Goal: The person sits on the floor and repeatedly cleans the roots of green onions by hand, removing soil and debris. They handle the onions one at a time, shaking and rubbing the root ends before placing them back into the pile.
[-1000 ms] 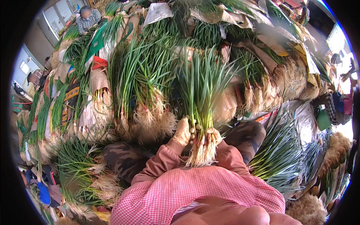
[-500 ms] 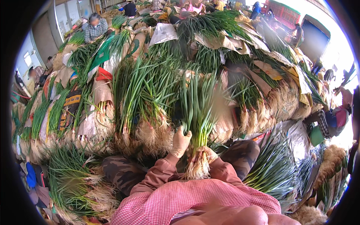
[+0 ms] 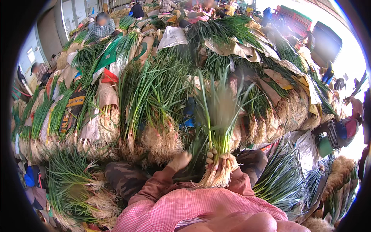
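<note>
In front of my lap, my right hand (image 3: 232, 163) is closed round a bunch of green onions (image 3: 220, 145), low on the stems. Its long green leaves stand up and fan apart, while the pale stringy roots hang below toward my checked pink apron. Apart from this bunch, on its left side, is my left hand (image 3: 180, 160), low beside dark green leaves (image 3: 196, 149) between my knees. Blur and the angle hide its fingers, and whether it holds anything does not show.
A long heap of green onion bundles (image 3: 160, 133), roots toward me, rises ahead, partly covered by sacks (image 3: 172, 37). More green onions lie at my left (image 3: 73, 185) and right (image 3: 278, 178). Camouflage trouser legs (image 3: 125, 178) flank my hands. Another person (image 3: 101, 29) sits at the far left.
My left hand has let go of the bunch and moved down and left. The bunch, in my right hand, has shifted right, and its leaves have spread.
</note>
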Available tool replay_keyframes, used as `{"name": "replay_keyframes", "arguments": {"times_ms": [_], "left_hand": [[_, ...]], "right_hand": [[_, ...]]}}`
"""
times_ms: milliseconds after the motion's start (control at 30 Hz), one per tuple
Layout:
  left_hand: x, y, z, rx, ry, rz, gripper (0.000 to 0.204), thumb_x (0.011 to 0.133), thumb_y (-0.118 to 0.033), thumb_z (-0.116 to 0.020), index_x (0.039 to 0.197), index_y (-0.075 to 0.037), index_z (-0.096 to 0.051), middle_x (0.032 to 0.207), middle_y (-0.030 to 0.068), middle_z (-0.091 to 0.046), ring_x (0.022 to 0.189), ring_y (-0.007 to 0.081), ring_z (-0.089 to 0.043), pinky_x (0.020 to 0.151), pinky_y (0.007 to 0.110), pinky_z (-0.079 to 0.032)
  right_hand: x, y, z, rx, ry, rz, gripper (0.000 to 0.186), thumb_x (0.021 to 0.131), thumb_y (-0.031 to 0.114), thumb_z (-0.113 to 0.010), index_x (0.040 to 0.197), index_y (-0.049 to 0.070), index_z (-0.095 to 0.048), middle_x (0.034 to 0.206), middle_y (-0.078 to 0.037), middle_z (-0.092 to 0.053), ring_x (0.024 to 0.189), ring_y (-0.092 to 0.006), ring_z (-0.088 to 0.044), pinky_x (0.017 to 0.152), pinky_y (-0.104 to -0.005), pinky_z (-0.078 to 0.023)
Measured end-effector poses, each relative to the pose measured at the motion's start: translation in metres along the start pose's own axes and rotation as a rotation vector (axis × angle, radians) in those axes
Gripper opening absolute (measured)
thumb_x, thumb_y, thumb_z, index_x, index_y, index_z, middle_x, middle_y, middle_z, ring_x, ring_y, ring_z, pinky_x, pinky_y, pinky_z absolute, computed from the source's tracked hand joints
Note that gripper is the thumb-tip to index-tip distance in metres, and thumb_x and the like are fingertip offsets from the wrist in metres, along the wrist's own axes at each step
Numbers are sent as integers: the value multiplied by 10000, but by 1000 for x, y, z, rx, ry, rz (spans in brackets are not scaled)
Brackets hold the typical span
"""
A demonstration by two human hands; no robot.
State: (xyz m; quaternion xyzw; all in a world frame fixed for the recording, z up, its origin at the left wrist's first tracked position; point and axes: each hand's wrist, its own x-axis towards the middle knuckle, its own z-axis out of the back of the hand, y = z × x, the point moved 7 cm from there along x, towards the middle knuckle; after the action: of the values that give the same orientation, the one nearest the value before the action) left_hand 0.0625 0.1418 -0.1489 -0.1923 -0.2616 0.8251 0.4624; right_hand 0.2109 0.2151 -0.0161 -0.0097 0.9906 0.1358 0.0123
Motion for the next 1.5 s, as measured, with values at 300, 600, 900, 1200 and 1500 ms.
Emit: {"name": "replay_keyframes", "arguments": {"times_ms": [300, 600, 900, 1200, 1500], "left_hand": [[11, -36, 12, -1332, 279, 29, 229, 949, -177, -410, 1036, -41, -573, 963, 57, -627, 704, 142, -563, 611, 283, -494], [-14, -80, -5, -1459, 446, 64, 248, 874, -300, -609, 995, -89, -562, 789, -55, -565, 618, 15, -455, 533, 152, -386], [-7, -45, 22, -110, -223, -51, 176, 791, -182, -525, 768, -27, -604, 773, 214, -613, 736, 387, -588, 645, 427, -473], [-11, 39, 196, -502, -458, 222, 359, 901, -401, -536, 923, -48, -597, 646, 54, -620, 543, 127, -593, 504, 302, -449], [29, 140, 270, -32, -548, 501, 565, 825, -382, -599, 1239, -69, -375, 1053, 210, -531, 963, 288, -550, 822, 368, -468]], "right_hand": [[16, -31, 37, 18, -84, -69, 357, 750, 166, -616, 1072, 52, -514, 1053, -137, -569, 1011, -295, -564, 958, -532, -414], [7, -37, 49, 59, -35, -114, 392, 742, 181, -615, 1100, 47, -528, 1092, -157, -561, 1035, -336, -557, 939, -552, -420], [-11, -25, 21, -34, -235, -11, 319, 733, 119, -570, 1037, 45, -506, 989, -136, -561, 891, -297, -583, 812, -498, -499], [26, -3, 20, 161, 105, 73, 584, 733, 144, -605, 1265, 20, -398, 1083, -145, -507, 826, -191, -522, 766, -307, -458], [10, -9, 53, -9, -96, -2, 601, 726, 133, -607, 1266, -10, -386, 1026, -123, -501, 821, -188, -511, 786, -303, -447]]}}
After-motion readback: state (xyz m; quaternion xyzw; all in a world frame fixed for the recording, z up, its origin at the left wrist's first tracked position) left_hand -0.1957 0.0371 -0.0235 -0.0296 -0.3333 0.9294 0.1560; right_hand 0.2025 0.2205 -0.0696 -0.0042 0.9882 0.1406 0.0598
